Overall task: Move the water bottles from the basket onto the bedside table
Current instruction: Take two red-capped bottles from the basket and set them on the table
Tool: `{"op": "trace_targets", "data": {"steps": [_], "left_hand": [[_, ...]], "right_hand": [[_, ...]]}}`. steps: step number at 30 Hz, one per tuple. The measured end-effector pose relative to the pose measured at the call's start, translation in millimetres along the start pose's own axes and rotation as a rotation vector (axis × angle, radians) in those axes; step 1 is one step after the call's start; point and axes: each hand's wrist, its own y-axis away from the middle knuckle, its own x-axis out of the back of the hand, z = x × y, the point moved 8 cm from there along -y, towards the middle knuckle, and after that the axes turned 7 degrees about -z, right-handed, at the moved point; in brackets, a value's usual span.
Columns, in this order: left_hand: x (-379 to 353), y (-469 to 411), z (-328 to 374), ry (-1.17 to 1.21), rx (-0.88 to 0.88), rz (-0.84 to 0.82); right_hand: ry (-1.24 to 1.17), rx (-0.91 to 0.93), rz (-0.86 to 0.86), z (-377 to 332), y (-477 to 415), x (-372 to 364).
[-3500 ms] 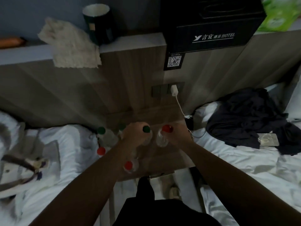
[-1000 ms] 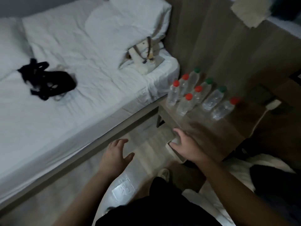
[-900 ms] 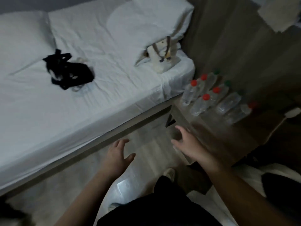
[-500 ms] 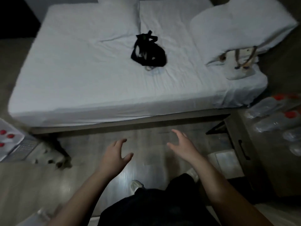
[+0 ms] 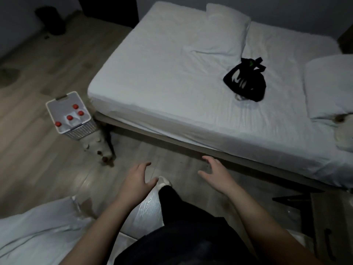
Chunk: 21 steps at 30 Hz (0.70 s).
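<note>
A white perforated basket [image 5: 81, 131] stands on the wooden floor at the left, by the corner of the bed. Inside it stand several clear water bottles with red caps [image 5: 69, 117]. My left hand [image 5: 138, 181] and my right hand [image 5: 216, 173] hover over the floor in the lower middle, well to the right of the basket, fingers spread and relaxed, holding nothing. Only a dark edge of the bedside table [image 5: 324, 222] shows at the lower right; the bottles on it are out of view.
A large white bed [image 5: 172, 77] fills the right and centre, with a black pouch [image 5: 246, 83] and pillows on it. A pale lumpy object [image 5: 97, 146] lies on the floor beside the basket. Another white bed edge [image 5: 38, 234] is at lower left. A dark bin [image 5: 50, 20] stands far left.
The view has swung left from the bedside table and its bottles to the floor and the basket. Both hands stay empty and spread in front of me.
</note>
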Motion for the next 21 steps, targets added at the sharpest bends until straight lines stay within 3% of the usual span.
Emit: {"op": "trace_targets", "data": {"steps": [12, 21], "left_hand": [[91, -65, -103, 0.037, 0.14, 0.087], [191, -137, -187, 0.029, 0.203, 0.147]], "right_hand": [[0.161, 0.113, -0.169, -122, -133, -53], [0.285, 0.234, -0.313, -265, -243, -93]]}}
